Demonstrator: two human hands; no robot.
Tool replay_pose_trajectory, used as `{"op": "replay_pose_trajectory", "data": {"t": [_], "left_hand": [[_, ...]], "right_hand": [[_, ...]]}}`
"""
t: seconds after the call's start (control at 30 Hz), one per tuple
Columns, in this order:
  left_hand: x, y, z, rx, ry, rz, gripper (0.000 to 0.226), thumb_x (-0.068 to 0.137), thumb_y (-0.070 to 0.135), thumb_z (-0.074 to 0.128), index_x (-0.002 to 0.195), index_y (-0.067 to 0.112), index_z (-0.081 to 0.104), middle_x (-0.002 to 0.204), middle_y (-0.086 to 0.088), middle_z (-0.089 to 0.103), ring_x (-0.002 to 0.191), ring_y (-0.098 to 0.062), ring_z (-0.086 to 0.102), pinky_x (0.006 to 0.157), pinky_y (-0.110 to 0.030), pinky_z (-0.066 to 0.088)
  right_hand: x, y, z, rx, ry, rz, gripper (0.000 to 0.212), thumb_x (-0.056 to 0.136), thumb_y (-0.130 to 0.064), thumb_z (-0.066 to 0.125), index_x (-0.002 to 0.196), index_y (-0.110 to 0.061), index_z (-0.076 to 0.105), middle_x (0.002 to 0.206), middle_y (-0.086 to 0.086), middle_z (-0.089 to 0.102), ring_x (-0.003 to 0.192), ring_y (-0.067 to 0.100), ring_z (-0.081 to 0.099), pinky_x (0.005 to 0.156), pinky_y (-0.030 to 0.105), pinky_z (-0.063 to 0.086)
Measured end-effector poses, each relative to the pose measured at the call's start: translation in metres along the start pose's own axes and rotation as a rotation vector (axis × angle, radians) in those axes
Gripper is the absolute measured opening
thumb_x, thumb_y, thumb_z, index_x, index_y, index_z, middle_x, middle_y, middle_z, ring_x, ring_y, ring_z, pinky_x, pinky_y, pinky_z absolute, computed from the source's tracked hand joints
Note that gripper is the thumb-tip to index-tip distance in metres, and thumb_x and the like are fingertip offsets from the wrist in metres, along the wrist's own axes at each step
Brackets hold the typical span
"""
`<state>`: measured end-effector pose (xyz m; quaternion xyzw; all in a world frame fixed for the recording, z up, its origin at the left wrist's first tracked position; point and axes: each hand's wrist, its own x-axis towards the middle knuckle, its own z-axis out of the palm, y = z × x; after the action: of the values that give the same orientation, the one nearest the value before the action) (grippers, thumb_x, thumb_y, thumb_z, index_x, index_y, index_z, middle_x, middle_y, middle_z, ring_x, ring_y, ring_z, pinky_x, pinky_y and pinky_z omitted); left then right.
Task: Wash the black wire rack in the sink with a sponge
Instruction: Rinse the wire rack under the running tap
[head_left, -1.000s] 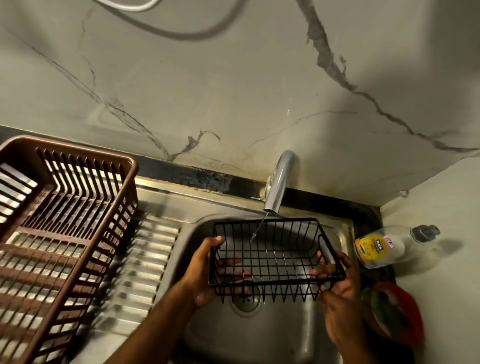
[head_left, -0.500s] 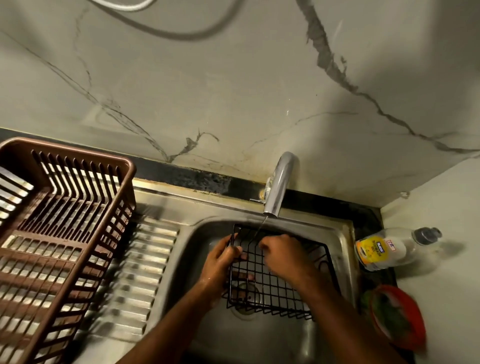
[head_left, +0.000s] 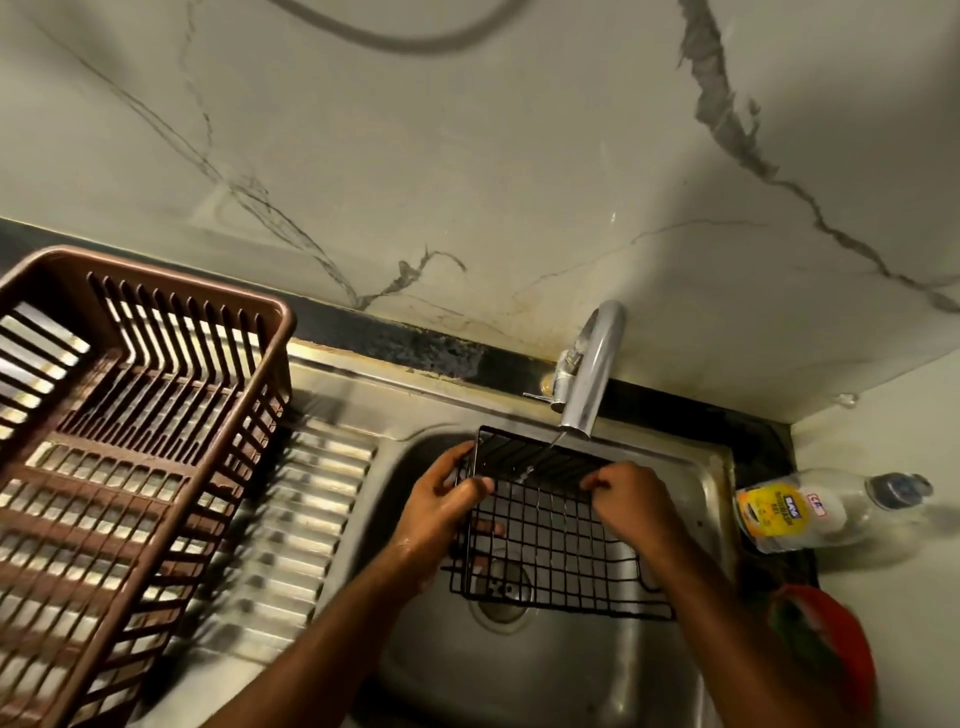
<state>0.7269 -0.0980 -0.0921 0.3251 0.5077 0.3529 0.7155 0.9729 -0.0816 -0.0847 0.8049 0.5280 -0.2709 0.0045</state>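
Black wire rack (head_left: 550, 540) held tilted inside the steel sink (head_left: 613, 670), over the drain (head_left: 501, 597), its far edge up just under the tap spout (head_left: 589, 384). A thin thread of water falls from the spout onto the rack's upper wires. Left hand (head_left: 441, 504) grips the rack's left edge, thumb over the top wire, fingers wrapped behind the mesh. Right hand (head_left: 631, 501) is curled on the upper right part of the rack, knuckles up, fingers hooked into the wires; whether anything sits under that palm cannot be told. Rack carries nothing. Left of the basin, on the ribbed drainboard (head_left: 306, 519), a brown slatted plastic dish basket (head_left: 124, 467); only the drainboard's metal shows through its slats. Right of the sink, on the counter by the wall, a clear bottle (head_left: 826, 509) lies on its side, yellow label, dark cap pointing right, mostly clear inside. Nearer the camera, a red round container (head_left: 831, 639) at the counter edge with something green in it, too blurred to name.
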Motion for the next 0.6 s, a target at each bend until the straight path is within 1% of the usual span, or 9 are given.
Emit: {"op": "replay_pose_trajectory", "data": {"t": [0.07,0.13,0.2,0.3,0.37,0.43,0.47,0.53,0.6], "left_hand": [[-0.001,-0.004,0.007,-0.006,-0.004,-0.004,0.050,0.099,0.028,0.061,0.145,0.037,0.046,0.124,-0.014,0.065,0.089,-0.040,0.075,0.064,-0.047,0.060],[-0.001,-0.007,0.016,0.002,-0.009,-0.012,0.053,0.096,0.036,0.064,0.145,0.037,0.045,0.124,-0.013,0.066,0.090,-0.038,0.076,0.063,-0.046,0.061],[0.000,-0.010,0.023,0.051,-0.022,-0.019,0.062,0.086,0.044,0.067,0.144,0.036,0.047,0.124,-0.012,0.067,0.092,-0.033,0.076,0.069,-0.052,0.063],[0.003,-0.008,0.024,0.045,-0.036,0.013,0.050,0.089,0.040,0.066,0.137,0.035,0.054,0.121,-0.013,0.069,0.095,-0.031,0.075,0.075,-0.057,0.062],[0.003,-0.003,0.018,0.031,-0.041,0.008,0.041,0.096,0.032,0.065,0.135,0.038,0.055,0.121,-0.011,0.070,0.094,-0.036,0.075,0.070,-0.052,0.062],[0.002,0.000,0.009,0.026,-0.008,0.016,0.042,0.097,0.028,0.064,0.136,0.041,0.053,0.121,-0.010,0.070,0.093,-0.038,0.075,0.069,-0.055,0.062],[0.001,0.001,0.004,0.016,0.021,0.023,0.043,0.097,0.029,0.065,0.137,0.041,0.053,0.121,-0.009,0.070,0.092,-0.038,0.075,0.071,-0.060,0.062],[-0.002,0.002,-0.005,-0.015,0.061,0.042,0.045,0.092,0.034,0.066,0.135,0.042,0.054,0.119,-0.009,0.070,0.092,-0.039,0.075,0.073,-0.065,0.059],[-0.005,-0.001,-0.009,0.000,0.057,0.060,0.052,0.087,0.035,0.066,0.136,0.042,0.051,0.122,-0.010,0.068,0.093,-0.038,0.075,0.072,-0.064,0.060]], "right_hand": [[-0.006,-0.014,0.001,-0.158,0.016,-0.039,0.018,0.089,-0.021,0.059,0.100,-0.025,0.073,0.099,0.000,0.072,0.091,0.019,0.067,0.087,0.038,0.057],[-0.015,-0.042,0.001,-0.222,0.065,-0.185,0.012,0.092,-0.022,0.059,0.098,-0.021,0.069,0.093,0.000,0.068,0.087,0.016,0.065,0.082,0.033,0.057],[-0.022,-0.071,0.003,-0.181,0.088,-0.352,0.013,0.095,-0.024,0.058,0.098,-0.022,0.070,0.094,-0.002,0.068,0.088,0.014,0.064,0.083,0.030,0.056],[-0.024,-0.094,0.005,-0.066,0.042,-0.466,0.014,0.095,-0.025,0.059,0.096,-0.025,0.073,0.097,-0.003,0.071,0.091,0.014,0.066,0.086,0.029,0.056],[-0.019,-0.089,0.003,0.144,-0.031,-0.434,0.018,0.095,-0.021,0.060,0.098,-0.030,0.075,0.101,-0.009,0.072,0.093,0.007,0.065,0.087,0.022,0.053],[-0.013,-0.072,-0.001,0.262,-0.056,-0.364,0.023,0.096,-0.016,0.060,0.099,-0.032,0.077,0.101,-0.017,0.071,0.091,-0.002,0.062,0.083,0.014,0.048],[-0.010,-0.060,-0.005,0.247,-0.048,-0.311,0.022,0.096,-0.015,0.061,0.099,-0.030,0.077,0.099,-0.018,0.069,0.088,-0.004,0.060,0.083,0.014,0.047],[0.001,-0.035,-0.010,0.234,-0.007,-0.158,0.020,0.095,-0.012,0.061,0.097,-0.024,0.077,0.099,-0.010,0.073,0.087,0.004,0.062,0.088,0.025,0.051],[0.011,-0.016,-0.013,0.274,0.003,-0.025,0.022,0.092,-0.007,0.061,0.091,-0.021,0.079,0.100,0.000,0.076,0.089,0.011,0.065,0.089,0.031,0.053]]}}
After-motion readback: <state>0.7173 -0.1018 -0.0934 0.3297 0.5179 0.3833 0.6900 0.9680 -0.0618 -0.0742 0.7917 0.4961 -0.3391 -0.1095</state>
